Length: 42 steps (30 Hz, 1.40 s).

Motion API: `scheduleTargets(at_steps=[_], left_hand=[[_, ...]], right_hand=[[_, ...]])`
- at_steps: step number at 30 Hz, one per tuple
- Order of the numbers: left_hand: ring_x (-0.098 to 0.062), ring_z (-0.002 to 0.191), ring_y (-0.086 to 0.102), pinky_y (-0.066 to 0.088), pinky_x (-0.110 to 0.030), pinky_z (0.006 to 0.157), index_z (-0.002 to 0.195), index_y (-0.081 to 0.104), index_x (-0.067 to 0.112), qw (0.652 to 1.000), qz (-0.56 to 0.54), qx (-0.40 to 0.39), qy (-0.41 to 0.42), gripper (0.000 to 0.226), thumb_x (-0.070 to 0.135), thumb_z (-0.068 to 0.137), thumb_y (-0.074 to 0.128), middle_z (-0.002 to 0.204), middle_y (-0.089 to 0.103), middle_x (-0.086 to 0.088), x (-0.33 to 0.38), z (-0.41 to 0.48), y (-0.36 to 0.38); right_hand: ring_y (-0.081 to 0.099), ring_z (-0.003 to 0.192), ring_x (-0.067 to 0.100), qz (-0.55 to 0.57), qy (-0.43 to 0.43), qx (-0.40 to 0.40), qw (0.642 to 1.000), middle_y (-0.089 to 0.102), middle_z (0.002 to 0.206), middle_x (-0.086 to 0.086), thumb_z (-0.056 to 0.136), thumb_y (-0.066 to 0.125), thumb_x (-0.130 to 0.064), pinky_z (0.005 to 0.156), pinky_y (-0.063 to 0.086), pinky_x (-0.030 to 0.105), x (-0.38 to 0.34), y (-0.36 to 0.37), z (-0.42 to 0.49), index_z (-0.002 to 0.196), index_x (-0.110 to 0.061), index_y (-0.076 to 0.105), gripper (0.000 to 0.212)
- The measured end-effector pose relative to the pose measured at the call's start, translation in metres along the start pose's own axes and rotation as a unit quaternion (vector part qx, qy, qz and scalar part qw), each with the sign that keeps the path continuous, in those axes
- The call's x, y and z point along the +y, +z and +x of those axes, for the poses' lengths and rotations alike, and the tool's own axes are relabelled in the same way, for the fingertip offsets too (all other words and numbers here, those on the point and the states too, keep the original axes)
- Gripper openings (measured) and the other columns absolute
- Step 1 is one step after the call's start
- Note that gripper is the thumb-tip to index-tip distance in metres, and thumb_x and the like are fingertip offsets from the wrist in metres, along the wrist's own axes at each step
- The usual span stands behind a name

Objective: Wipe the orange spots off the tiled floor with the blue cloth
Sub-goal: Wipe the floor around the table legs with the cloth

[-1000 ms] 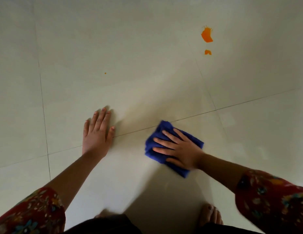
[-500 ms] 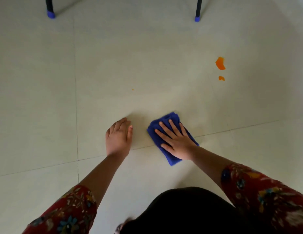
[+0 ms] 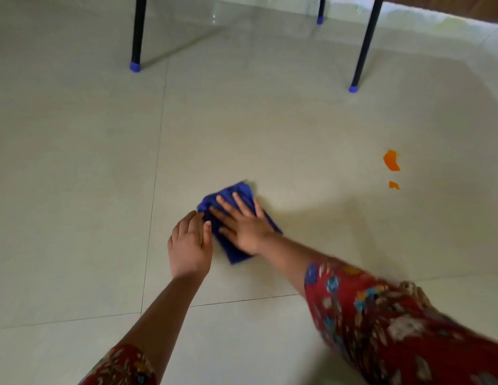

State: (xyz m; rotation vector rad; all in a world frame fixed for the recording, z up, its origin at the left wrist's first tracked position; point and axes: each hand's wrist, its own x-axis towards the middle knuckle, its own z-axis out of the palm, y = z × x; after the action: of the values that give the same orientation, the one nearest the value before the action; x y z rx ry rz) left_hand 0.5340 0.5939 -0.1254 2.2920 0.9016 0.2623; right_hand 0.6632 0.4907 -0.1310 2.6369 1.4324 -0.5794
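The folded blue cloth [image 3: 236, 252] lies flat on the pale tiled floor [image 3: 75, 190]. My right hand [image 3: 241, 222] presses down on it with spread, straight fingers. My left hand [image 3: 189, 245] rests on the floor just left of the cloth, fingertips at the cloth's left edge. A large orange spot [image 3: 391, 161] and a smaller orange spot [image 3: 393, 185] below it sit on the tile well to the right of the cloth, untouched.
Three black furniture legs with blue caps stand ahead: one at far left [image 3: 137, 34], one at far right [image 3: 364, 48], one further back [image 3: 321, 9]. A wall base runs along the top right. Grout lines cross the floor left of and below my hands.
Both hands and the cloth have moved forward over the grout line onto the farther tile. My left hand has come up against the cloth. The small orange speck is no longer visible.
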Motion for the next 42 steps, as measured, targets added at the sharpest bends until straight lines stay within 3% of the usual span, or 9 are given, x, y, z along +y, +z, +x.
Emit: scheduleTargets(at_steps=[5,9,14,19,23,29,34,39,42], left_hand=[[-0.024,0.132,0.041,0.034,-0.040,0.108,0.136,0.049,0.019,0.994,0.052,-0.086,0.038,0.064,0.054,0.091,0.021,0.143,0.047,-0.002,-0.005,0.017,-0.004],[-0.024,0.138,0.034,0.031,-0.038,0.112,0.142,0.040,0.026,0.977,0.136,-0.155,0.063,0.051,0.048,0.097,0.034,0.150,0.035,-0.004,0.005,0.027,-0.007],[-0.024,0.135,0.039,0.035,-0.039,0.106,0.140,0.042,0.026,0.969,0.174,-0.146,0.097,0.056,0.054,0.093,0.030,0.149,0.038,-0.002,0.028,0.040,0.000],[-0.020,0.138,0.033,0.032,-0.036,0.109,0.142,0.038,0.025,0.976,0.153,-0.148,0.052,0.049,0.044,0.097,0.038,0.151,0.035,0.002,0.061,0.040,0.031],[-0.020,0.139,0.030,0.030,-0.036,0.111,0.141,0.041,0.024,0.985,0.105,-0.133,0.020,0.047,0.042,0.097,0.038,0.152,0.032,0.002,0.088,0.030,0.064],[-0.019,0.143,0.024,0.023,-0.035,0.113,0.142,0.041,0.023,0.992,0.077,-0.097,-0.003,0.072,0.056,0.085,0.014,0.154,0.031,0.003,0.142,0.028,0.108],[-0.016,0.144,0.022,0.022,-0.032,0.115,0.144,0.038,0.024,0.991,0.086,-0.106,0.013,0.063,0.052,0.091,0.020,0.155,0.029,0.006,0.173,0.030,0.131],[-0.013,0.145,0.020,0.017,-0.028,0.114,0.145,0.036,0.025,0.984,0.100,-0.137,0.049,0.071,0.056,0.086,0.013,0.156,0.026,0.007,0.203,0.034,0.155],[-0.010,0.146,0.015,0.012,-0.024,0.114,0.147,0.031,0.028,0.975,0.114,-0.165,0.093,0.069,0.056,0.087,0.012,0.157,0.020,0.010,0.222,0.037,0.171]], right_hand=[[-0.029,0.143,0.024,0.020,0.156,-0.131,0.979,-0.034,0.153,-0.014,0.099,0.010,-0.055,0.114,-0.006,0.062,0.075,-0.034,0.029,0.147,-0.042,-0.020,0.058],[-0.037,0.138,0.029,-0.039,0.013,-0.181,0.983,-0.047,0.142,-0.007,0.092,0.001,-0.060,0.114,-0.008,0.062,0.086,-0.024,-0.027,0.148,-0.036,-0.021,0.065],[-0.033,0.141,0.024,-0.040,-0.110,-0.108,0.987,-0.034,0.153,-0.013,0.084,-0.005,-0.063,0.111,-0.014,0.060,0.098,-0.015,-0.004,0.149,-0.043,-0.015,0.069],[0.002,0.150,0.026,0.028,0.117,0.068,0.990,0.001,0.163,-0.010,0.093,0.015,-0.060,0.109,0.007,0.070,0.180,-0.018,0.032,0.151,-0.043,0.011,0.061],[0.022,0.146,0.031,0.025,0.172,0.172,0.970,0.023,0.160,-0.004,0.092,0.025,-0.051,0.104,0.015,0.070,0.186,0.031,-0.048,0.149,-0.035,0.028,0.059],[0.027,0.145,0.023,-0.026,-0.063,0.166,0.984,0.026,0.159,-0.005,0.099,0.024,-0.048,0.115,0.021,0.055,0.216,0.010,-0.010,0.151,-0.031,0.028,0.055],[0.041,0.138,0.029,0.032,0.133,0.204,0.969,0.038,0.153,0.004,0.097,0.028,-0.043,0.109,0.035,0.050,0.297,0.008,-0.019,0.146,-0.019,0.042,0.057],[0.022,0.147,0.026,-0.017,-0.029,0.170,0.985,0.021,0.160,-0.005,0.099,0.033,-0.046,0.114,0.021,0.055,0.297,0.049,-0.126,0.151,-0.031,0.028,0.055],[0.015,0.148,0.030,-0.018,0.087,0.173,0.981,0.025,0.159,-0.007,0.096,0.033,-0.049,0.109,0.017,0.068,0.340,0.056,-0.161,0.149,-0.036,0.030,0.055]])
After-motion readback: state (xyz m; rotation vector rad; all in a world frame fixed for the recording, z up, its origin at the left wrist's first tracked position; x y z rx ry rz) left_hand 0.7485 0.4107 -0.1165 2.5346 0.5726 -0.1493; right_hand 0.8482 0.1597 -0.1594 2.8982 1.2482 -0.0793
